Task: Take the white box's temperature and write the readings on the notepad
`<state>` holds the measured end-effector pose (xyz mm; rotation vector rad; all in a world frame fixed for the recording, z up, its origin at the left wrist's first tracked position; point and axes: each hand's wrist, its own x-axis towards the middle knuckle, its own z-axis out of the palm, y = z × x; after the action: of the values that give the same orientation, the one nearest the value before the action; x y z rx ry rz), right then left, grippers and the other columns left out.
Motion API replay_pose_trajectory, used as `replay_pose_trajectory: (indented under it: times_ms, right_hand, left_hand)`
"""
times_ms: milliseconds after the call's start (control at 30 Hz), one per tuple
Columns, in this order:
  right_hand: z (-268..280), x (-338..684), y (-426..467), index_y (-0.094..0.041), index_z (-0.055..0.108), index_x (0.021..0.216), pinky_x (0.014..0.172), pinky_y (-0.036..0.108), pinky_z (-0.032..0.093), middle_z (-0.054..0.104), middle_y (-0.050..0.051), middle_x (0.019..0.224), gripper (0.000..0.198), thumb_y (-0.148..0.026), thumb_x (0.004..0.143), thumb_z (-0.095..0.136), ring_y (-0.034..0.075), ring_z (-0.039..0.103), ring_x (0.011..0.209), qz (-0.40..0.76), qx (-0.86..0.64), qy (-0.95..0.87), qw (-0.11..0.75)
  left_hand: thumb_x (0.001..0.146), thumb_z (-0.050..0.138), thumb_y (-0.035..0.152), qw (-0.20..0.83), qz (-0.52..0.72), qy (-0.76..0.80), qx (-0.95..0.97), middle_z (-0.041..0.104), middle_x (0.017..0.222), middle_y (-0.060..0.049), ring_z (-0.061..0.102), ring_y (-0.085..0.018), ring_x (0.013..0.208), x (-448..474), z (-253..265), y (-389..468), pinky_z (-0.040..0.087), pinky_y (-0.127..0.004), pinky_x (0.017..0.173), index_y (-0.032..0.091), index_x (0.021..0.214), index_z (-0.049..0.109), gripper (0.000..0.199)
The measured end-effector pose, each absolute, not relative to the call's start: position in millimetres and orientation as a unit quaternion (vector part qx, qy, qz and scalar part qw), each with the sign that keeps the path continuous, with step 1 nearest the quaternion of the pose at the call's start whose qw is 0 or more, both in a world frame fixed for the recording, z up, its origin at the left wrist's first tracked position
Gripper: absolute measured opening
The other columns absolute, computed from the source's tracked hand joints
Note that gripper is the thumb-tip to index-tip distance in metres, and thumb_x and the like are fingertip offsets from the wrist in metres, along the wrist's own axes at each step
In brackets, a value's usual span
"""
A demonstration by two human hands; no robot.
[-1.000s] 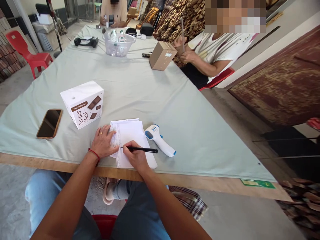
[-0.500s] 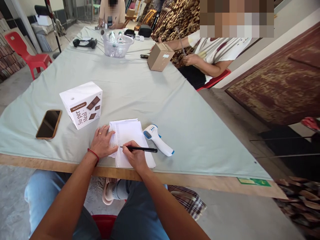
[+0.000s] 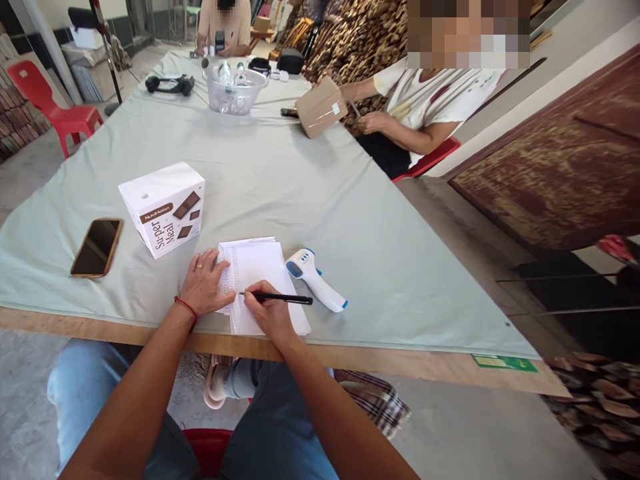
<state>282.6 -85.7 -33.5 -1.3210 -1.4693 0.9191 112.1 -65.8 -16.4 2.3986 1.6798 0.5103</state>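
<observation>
A white notebook point(image 3: 265, 267) lies near the table's front edge, its left part covered in small marks. Flat on that left side rests my left hand point(image 3: 204, 285), fingers spread, holding nothing. My right hand point(image 3: 270, 312) grips a black pen point(image 3: 285, 298), whose tip meets the page close to my left thumb. Just right of the notebook is a white and blue infrared thermometer point(image 3: 317, 279). A white box printed with brown bars point(image 3: 167, 213) stands behind my left hand, and a phone in a brown case point(image 3: 97, 248) lies face up to its left.
A clear plastic basin point(image 3: 235, 100) with bottles stands at the far end, beside a black wheeled object point(image 3: 170, 85). At right, a seated person point(image 3: 425, 107) handles a cardboard box point(image 3: 321, 110). Another person point(image 3: 225, 30) sits at the far end. A red chair point(image 3: 55, 107) stands left.
The person at right has tilted and turned the cardboard box and moved their hands. My hands, the pen and the notebook look nearly the same.
</observation>
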Motion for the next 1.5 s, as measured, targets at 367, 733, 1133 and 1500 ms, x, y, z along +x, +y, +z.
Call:
replay_pose_trajectory:
  times_ms: [367, 733, 1133, 1500]
  right_hand:
    - [-34.8, 283.7, -85.5, -0.023, 0.053, 0.062, 0.053, 0.027, 0.042, 0.054, -0.003, 0.055, 0.012, -0.033, 0.068, 0.055, 0.014, 0.048, 0.053, 0.378, -0.531, -0.606, 0.457]
    - [-34.1, 283.2, -86.2, -0.023, 0.055, 0.063, 0.058, 0.03, 0.044, 0.057, -0.002, 0.056, 0.012, -0.034, 0.067, 0.055, 0.016, 0.052, 0.056, 0.362, -0.551, -0.589, 0.468]
    - [-35.4, 282.9, -86.0, -0.023, 0.055, 0.063, 0.054, 0.029, 0.042, 0.057, -0.002, 0.055, 0.013, -0.035, 0.067, 0.056, 0.015, 0.05, 0.054, 0.374, -0.56, -0.563, 0.479]
    - [-35.6, 284.3, -85.5, -0.023, 0.055, 0.063, 0.058, 0.03, 0.043, 0.058, -0.002, 0.057, 0.012, -0.035, 0.067, 0.056, 0.016, 0.052, 0.055, 0.366, -0.558, -0.578, 0.47]
  left_hand:
    - [0.071, 0.07, 0.041, 0.085, 0.17, 0.564, 0.804, 0.044, 0.143, -0.017, 0.035, -0.032, 0.139, 111.9, -17.0, -65.1, 0.02, -0.05, 0.117, 0.019, 0.123, 0.054, 0.058]
    - [0.071, 0.07, 0.041, 0.082, 0.164, 0.562, 0.806, 0.043, 0.144, -0.019, 0.034, -0.033, 0.139, 111.4, -16.4, -64.8, 0.021, -0.051, 0.116, 0.017, 0.123, 0.055, 0.059]
    - [0.072, 0.069, 0.041, 0.079, 0.17, 0.562, 0.806, 0.044, 0.144, -0.018, 0.035, -0.033, 0.139, 111.7, -17.6, -65.0, 0.021, -0.05, 0.117, 0.018, 0.123, 0.055, 0.058]
    - [0.072, 0.069, 0.041, 0.077, 0.17, 0.564, 0.804, 0.044, 0.144, -0.018, 0.035, -0.033, 0.139, 112.9, -19.0, -65.1, 0.021, -0.051, 0.116, 0.017, 0.123, 0.055, 0.058]
